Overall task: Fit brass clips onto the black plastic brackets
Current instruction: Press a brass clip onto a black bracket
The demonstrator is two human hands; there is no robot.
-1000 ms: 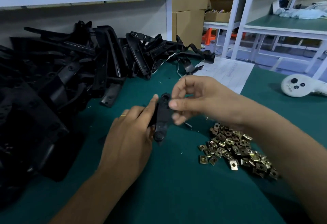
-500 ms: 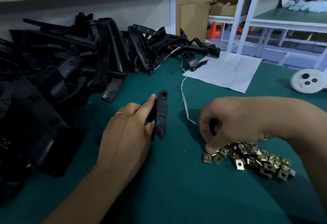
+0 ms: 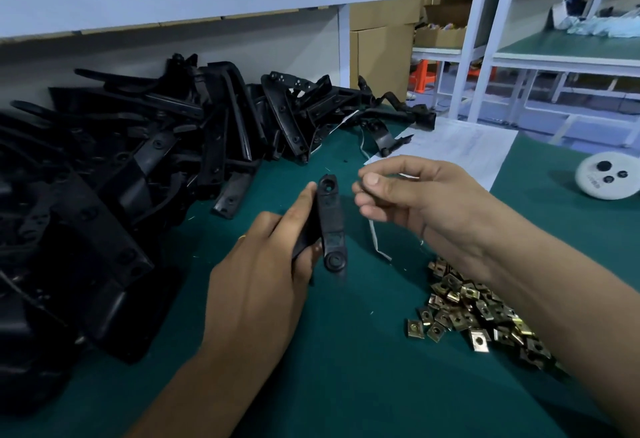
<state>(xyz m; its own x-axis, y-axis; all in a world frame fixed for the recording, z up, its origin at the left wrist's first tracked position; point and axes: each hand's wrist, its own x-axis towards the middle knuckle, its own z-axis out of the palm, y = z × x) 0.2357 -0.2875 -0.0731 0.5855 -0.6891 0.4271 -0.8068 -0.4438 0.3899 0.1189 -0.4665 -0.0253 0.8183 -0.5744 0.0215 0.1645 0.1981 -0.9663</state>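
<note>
Presently our left hand (image 3: 263, 285) gripped one black bracket (image 3: 331, 226) upright above the desk (image 3: 346, 385); our right hand (image 3: 415, 202) pinched beside its top hole — contents indiscernible. Next — we judged — seat a clip from the brass clips (image 3: 481, 313) squarely.

No legible text anywhere. Faint printed lines on the white paper sheet (image 3: 460, 150) beyond the right hand's fingertips (image 3: 372, 179), too blurred to read. A small grey marking on the white round device (image 3: 604, 179) far to the right of those fingers, also unreadable. Nothing printed or moulded to be made out on the black bracket (image 3: 330, 219) pinched by the left hand's fingers (image 3: 304, 205), nor on the brass clips (image 3: 474, 313) below the right hand's fingers. Cardboard boxes (image 3: 381, 53) behind, far past the fingertips, showing no label.
</note>
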